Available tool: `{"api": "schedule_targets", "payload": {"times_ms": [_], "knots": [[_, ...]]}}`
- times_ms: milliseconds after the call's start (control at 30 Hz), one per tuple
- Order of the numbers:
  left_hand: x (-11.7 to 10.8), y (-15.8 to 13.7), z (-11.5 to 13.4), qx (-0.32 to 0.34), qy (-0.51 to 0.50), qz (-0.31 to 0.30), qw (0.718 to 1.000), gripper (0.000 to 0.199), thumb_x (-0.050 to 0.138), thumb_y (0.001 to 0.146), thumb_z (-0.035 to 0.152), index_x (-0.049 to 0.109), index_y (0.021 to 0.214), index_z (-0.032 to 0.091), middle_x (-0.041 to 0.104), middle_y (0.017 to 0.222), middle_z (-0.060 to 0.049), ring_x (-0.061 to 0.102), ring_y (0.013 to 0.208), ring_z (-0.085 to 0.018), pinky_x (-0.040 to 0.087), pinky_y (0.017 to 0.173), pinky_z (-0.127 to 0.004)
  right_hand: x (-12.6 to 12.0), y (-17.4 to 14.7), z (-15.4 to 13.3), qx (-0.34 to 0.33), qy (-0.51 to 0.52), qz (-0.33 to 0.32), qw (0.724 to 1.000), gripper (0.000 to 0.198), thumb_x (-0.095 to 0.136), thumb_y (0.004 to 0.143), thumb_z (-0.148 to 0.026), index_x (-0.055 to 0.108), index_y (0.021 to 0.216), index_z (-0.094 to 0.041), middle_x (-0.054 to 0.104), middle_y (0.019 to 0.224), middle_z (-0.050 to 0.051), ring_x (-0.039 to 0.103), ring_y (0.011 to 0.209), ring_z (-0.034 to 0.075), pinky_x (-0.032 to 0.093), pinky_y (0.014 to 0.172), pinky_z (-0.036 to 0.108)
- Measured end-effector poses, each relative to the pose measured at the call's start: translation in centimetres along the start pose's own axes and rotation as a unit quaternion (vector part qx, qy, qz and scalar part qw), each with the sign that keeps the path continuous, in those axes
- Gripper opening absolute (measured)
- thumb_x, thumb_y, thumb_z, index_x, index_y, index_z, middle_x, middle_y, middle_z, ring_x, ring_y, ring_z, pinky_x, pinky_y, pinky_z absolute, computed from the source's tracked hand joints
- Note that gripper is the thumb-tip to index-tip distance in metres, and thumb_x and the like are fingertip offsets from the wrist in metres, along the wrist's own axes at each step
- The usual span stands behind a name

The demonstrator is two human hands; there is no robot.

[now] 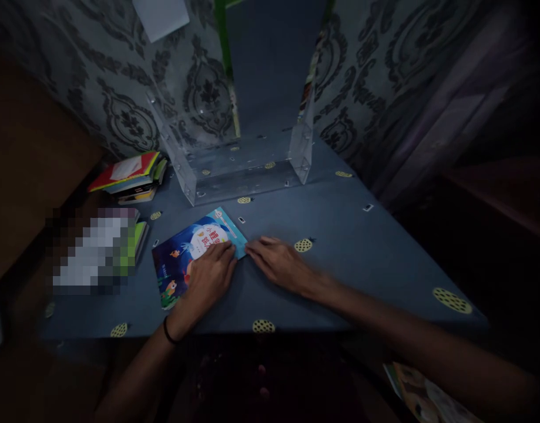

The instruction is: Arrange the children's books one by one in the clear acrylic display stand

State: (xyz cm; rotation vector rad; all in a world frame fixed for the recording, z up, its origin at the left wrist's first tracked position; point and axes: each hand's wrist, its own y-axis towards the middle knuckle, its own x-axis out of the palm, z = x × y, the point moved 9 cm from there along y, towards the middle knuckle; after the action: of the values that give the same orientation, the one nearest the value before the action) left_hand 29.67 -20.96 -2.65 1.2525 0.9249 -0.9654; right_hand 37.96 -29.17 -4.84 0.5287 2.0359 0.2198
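Book: thin picture book (177,258), cover up, closed as far as can be seen; deep-blue underwater scene, pale round title patch (209,236) with red characters, small orange fish, greenery at the lower left corner, light-blue strip (229,228) along the right edge with fine print.
Position: on the blue tablecloth (340,258) with yellow pineapples, left of centre, turned askew, in front of the clear stand (302,150).
Left hand: left hand (212,270) lies over the cover's lower right part, fingers extended, pressing or resting, not clenched; dark band (168,331) at the wrist.
Right hand: right hand (281,264) at the book's right edge, fingers close together, tips touching or just beside the strip; pinching or not, cannot tell.
Left side: book stack (127,170), red and yellow on top; nearer, a pixelated pile (93,249) with green showing.
Light: dim.
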Motion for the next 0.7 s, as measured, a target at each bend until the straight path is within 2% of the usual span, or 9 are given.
{"api": "schedule_targets", "payload": {"times_ms": [100, 233, 300, 400, 467, 533, 567, 633, 700], "knots": [[-0.4, 0.2, -3.0, -0.02, -0.021, -0.018, 0.999, 0.027, 0.044, 0.101, 0.024, 0.065, 0.117, 0.019, 0.069, 0.121, -0.01, 0.065, 0.113, -0.023, 0.054, 0.098, -0.038, -0.1, -0.1, -0.1, -0.009, -0.036, 0.01, 0.999, 0.024, 0.044, 0.101, -0.02, 0.067, 0.104, -0.017, 0.068, 0.089, 0.008, 0.065, 0.081, 0.021, 0.054, 0.079, 0.038], [-1.4, -0.3, -11.1, -0.178, 0.077, -0.079, 0.978, 0.032, 0.046, 0.1, 0.031, 0.061, 0.123, 0.014, 0.067, 0.123, -0.017, 0.063, 0.113, -0.03, 0.052, 0.094, -0.043, -0.7, -0.5, -1.5, -0.039, -0.074, 0.042, 0.996, 0.023, 0.044, 0.1, -0.016, 0.066, 0.107, -0.017, 0.071, 0.096, 0.01, 0.065, 0.09, 0.023, 0.054, 0.088, 0.042], [-1.8, -0.8, -13.8, -0.214, 0.086, -0.107, 0.967, 0.035, 0.048, 0.1, 0.035, 0.06, 0.125, 0.015, 0.067, 0.121, -0.016, 0.064, 0.111, -0.03, 0.051, 0.091, -0.04, -0.6, -0.7, -2.5, -0.049, -0.107, 0.045, 0.992, 0.025, 0.043, 0.099, -0.014, 0.065, 0.11, -0.016, 0.074, 0.096, 0.01, 0.065, 0.098, 0.025, 0.05, 0.097, 0.047], [-1.9, -1.1, -15.5, -0.23, 0.034, -0.12, 0.965, 0.034, 0.051, 0.097, 0.043, 0.065, 0.115, 0.018, 0.071, 0.11, -0.012, 0.066, 0.104, -0.028, 0.05, 0.084, -0.035, -0.2, -0.7, -3.0, -0.032, -0.145, 0.024, 0.989, 0.027, 0.041, 0.1, -0.014, 0.064, 0.114, -0.016, 0.076, 0.096, 0.01, 0.065, 0.101, 0.027, 0.048, 0.099, 0.05], [-1.1, -1.4, -16.1, -0.264, -0.069, -0.127, 0.954, 0.034, 0.054, 0.093, 0.049, 0.068, 0.101, 0.018, 0.073, 0.092, -0.008, 0.068, 0.091, -0.026, 0.049, 0.076, -0.032, -0.1, -0.5, -2.8, -0.005, -0.155, 0.008, 0.988, 0.025, 0.044, 0.1, -0.017, 0.065, 0.113, -0.016, 0.076, 0.101, 0.012, 0.065, 0.102, 0.028, 0.049, 0.097, 0.049], [0.4, -2.0, -16.2, -0.316, -0.234, -0.128, 0.91, 0.037, 0.06, 0.088, 0.053, 0.069, 0.09, 0.017, 0.071, 0.076, -0.003, 0.067, 0.078, -0.023, 0.049, 0.067, -0.029, 0.0, -0.2, -2.2, 0.024, -0.153, -0.002, 0.988, 0.024, 0.046, 0.1, -0.021, 0.066, 0.112, -0.017, 0.075, 0.109, 0.014, 0.066, 0.105, 0.028, 0.05, 0.096, 0.049], [1.3, -2.3, -16.0, -0.345, -0.327, -0.122, 0.872, 0.038, 0.064, 0.084, 0.054, 0.069, 0.088, 0.017, 0.07, 0.071, -0.001, 0.066, 0.071, -0.021, 0.048, 0.063, -0.027, 0.0, 0.0, -1.9, 0.039, -0.148, -0.006, 0.988, 0.024, 0.047, 0.1, -0.023, 0.067, 0.113, -0.018, 0.074, 0.113, 0.014, 0.066, 0.107, 0.029, 0.05, 0.097, 0.049], [2.8, -3.0, -15.4, -0.396, -0.498, -0.091, 0.766, 0.037, 0.075, 0.076, 0.05, 0.07, 0.086, 0.015, 0.07, 0.068, 0.0, 0.064, 0.063, -0.018, 0.049, 0.058, -0.026, 0.3, 0.1, -1.2, 0.071, -0.13, -0.014, 0.989, 0.027, 0.047, 0.1, -0.027, 0.066, 0.117, -0.018, 0.072, 0.121, 0.015, 0.064, 0.114, 0.03, 0.051, 0.099, 0.05], [3.7, -3.4, -14.4, -0.424, -0.601, -0.058, 0.675, 0.035, 0.083, 0.069, 0.041, 0.07, 0.085, 0.014, 0.072, 0.069, -0.001, 0.065, 0.06, -0.016, 0.051, 0.058, -0.026, 0.8, 0.0, -0.6, 0.102, -0.103, -0.017, 0.989, 0.035, 0.046, 0.1, -0.032, 0.062, 0.127, -0.017, 0.065, 0.134, 0.017, 0.059, 0.125, 0.032, 0.049, 0.103, 0.054]]}}
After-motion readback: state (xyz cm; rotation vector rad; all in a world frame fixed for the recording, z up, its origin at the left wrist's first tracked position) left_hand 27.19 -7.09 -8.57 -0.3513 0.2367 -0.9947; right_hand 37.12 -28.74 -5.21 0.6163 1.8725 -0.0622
